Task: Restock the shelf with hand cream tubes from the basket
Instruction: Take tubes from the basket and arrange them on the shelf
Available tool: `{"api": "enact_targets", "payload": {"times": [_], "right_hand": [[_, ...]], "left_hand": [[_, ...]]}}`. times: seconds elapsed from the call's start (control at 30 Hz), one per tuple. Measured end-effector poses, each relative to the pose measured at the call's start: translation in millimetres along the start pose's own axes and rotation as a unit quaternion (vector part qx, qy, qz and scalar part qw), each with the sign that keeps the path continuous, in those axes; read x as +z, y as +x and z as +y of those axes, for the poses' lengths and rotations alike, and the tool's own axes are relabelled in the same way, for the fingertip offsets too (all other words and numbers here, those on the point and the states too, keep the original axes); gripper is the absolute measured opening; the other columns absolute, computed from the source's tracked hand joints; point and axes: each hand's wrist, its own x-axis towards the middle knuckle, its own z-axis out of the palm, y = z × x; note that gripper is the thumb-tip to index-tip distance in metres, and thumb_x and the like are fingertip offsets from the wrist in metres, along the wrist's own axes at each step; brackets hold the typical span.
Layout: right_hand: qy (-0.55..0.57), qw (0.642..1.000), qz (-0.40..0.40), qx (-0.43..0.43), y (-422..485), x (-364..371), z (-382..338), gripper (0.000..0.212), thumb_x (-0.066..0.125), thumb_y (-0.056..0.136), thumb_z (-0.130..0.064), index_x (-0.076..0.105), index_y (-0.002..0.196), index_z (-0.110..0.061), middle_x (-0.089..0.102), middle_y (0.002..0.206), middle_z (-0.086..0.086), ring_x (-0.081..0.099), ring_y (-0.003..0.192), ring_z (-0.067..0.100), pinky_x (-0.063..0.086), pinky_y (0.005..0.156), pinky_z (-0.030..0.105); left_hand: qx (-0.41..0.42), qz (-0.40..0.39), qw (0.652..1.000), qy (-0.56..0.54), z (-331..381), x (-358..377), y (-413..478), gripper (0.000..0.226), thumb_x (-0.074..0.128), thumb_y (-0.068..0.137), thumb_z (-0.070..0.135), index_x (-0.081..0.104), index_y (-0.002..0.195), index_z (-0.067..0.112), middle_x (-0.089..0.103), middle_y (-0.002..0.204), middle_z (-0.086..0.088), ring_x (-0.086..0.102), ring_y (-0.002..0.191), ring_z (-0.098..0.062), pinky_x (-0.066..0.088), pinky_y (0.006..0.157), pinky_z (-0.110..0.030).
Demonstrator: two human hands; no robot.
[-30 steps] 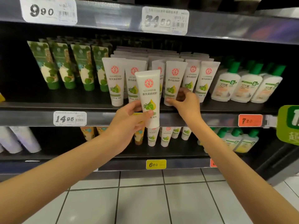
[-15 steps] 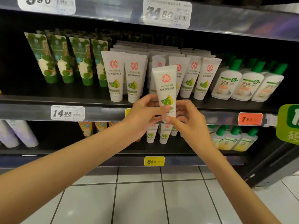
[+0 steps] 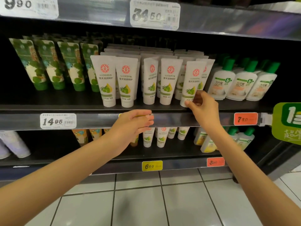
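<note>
- Two bare forearms come up from the bottom edge over the pale tiled floor, nearest thing in view.
- The left hand hovers just in front of the shelf's front rail, fingers relaxed and loosely bent, nothing in it. It partly covers a yellow tag on that rail.
- The right hand is higher and further right, thumb and fingers pinching the lower end of a white hand cream tube with a red round logo and green olive print.
- That tube sits cap-down at the front edge of the black middle shelf, top tilted a bit to the right, at the right end of the front row of matching white tubes. More of them are packed in rows behind.
- Left of those on the same shelf: green leafy-print tubes. Right of them: white bottles with green caps.
- On the rail there's a white 14.95 price tag and an orange 7.20 tag.
- One shelf down, smaller white tubes stand above a yellow 6.60 tag.
- Up top, a white 34.50 tag on the next rail.
</note>
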Motion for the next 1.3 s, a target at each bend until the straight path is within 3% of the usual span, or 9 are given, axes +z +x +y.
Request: {"api": "enact_targets", "payload": {"times": [0.1,0.23,0.33,0.4,0.47,0.6,0.73,1.07,1.3], "right_hand": [[-0.005,1.000,0.002,0.006,4.3,2.9,0.0,0.035,0.065,0.085,-0.013,0.058,0.119,-0.006,0.065,0.112,0.007,0.054,0.091,0.006,0.034,0.067,-0.006],[-0.016,0.999,0.049,0.005,-9.5,1.5,-8.6,0.042,0.064,0.086,-0.016,0.052,0.126,-0.007,0.060,0.120,0.008,0.055,0.105,0.013,0.039,0.087,0.012],[-0.028,0.980,0.122,-0.157,-18.0,-4.4,-39.7,0.035,0.063,0.086,-0.012,0.055,0.119,-0.002,0.058,0.110,0.011,0.050,0.098,0.010,0.034,0.085,0.003],[-0.055,0.961,0.082,-0.257,-9.0,-8.3,-67.8,0.032,0.061,0.086,-0.011,0.057,0.116,-0.001,0.058,0.107,0.011,0.048,0.098,0.009,0.030,0.085,-0.002],[-0.089,0.950,0.024,-0.297,5.5,-7.5,-94.1,0.035,0.059,0.088,-0.011,0.054,0.121,-0.001,0.056,0.116,0.013,0.049,0.106,0.012,0.024,0.087,-0.005],[-0.162,0.942,-0.093,-0.278,38.4,1.6,-126.0,0.041,0.049,0.094,-0.009,0.046,0.135,-0.013,0.045,0.139,0.007,0.040,0.130,0.019,0.022,0.096,0.003],[-0.276,0.913,-0.197,-0.225,61.5,12.3,-138.4,0.039,0.041,0.098,-0.009,0.047,0.135,-0.018,0.044,0.143,0.004,0.039,0.130,0.024,0.025,0.099,0.018],[-0.210,0.941,-0.184,-0.193,67.1,22.6,-132.6,0.026,0.052,0.093,-0.016,0.061,0.117,-0.018,0.055,0.128,0.005,0.039,0.124,0.027,0.029,0.083,0.017],[-0.202,0.944,-0.184,-0.185,67.3,22.6,-133.9,0.026,0.056,0.091,-0.021,0.063,0.115,-0.017,0.056,0.124,0.006,0.042,0.122,0.026,0.027,0.083,0.018]], "left_hand": [[-0.008,0.020,1.000,-0.004,-1.7,-5.2,-0.3,0.023,0.052,0.090,0.005,0.059,0.110,0.011,0.067,0.103,-0.004,0.064,0.092,-0.010,0.053,0.078,-0.017],[-0.014,0.026,1.000,0.001,-3.5,-7.6,-3.3,0.020,0.051,0.090,0.005,0.061,0.106,0.012,0.067,0.105,-0.005,0.064,0.096,-0.012,0.052,0.082,-0.022],[-0.008,0.026,1.000,0.005,-3.5,-11.3,-5.9,0.018,0.052,0.090,0.005,0.062,0.103,0.015,0.067,0.105,-0.005,0.064,0.098,-0.012,0.052,0.082,-0.019],[-0.009,0.027,1.000,-0.003,-3.2,-15.0,-7.3,0.018,0.050,0.091,0.004,0.061,0.101,0.015,0.067,0.103,-0.004,0.064,0.095,-0.010,0.052,0.081,-0.018],[-0.015,0.031,0.999,-0.018,-3.6,-18.2,-9.4,0.018,0.048,0.092,0.003,0.060,0.100,0.014,0.066,0.102,-0.003,0.064,0.092,-0.010,0.053,0.077,-0.018],[-0.015,0.047,0.998,-0.024,-3.3,-25.7,-15.6,0.018,0.049,0.091,0.002,0.060,0.099,0.012,0.066,0.104,-0.008,0.064,0.092,-0.013,0.052,0.078,-0.022],[0.000,0.056,0.998,-0.030,-0.1,-41.6,-23.6,0.017,0.051,0.089,0.002,0.061,0.097,0.013,0.067,0.098,-0.005,0.066,0.082,-0.006,0.054,0.072,-0.014],[-0.004,0.072,0.997,-0.012,-6.4,-64.4,-39.3,0.018,0.050,0.091,0.005,0.061,0.097,0.018,0.067,0.098,-0.001,0.064,0.089,-0.007,0.053,0.065,-0.009],[0.001,0.082,0.997,0.001,-7.9,-74.5,-43.4,0.019,0.051,0.091,0.008,0.059,0.105,0.018,0.066,0.104,-0.001,0.064,0.095,-0.008,0.053,0.069,-0.011]]}}
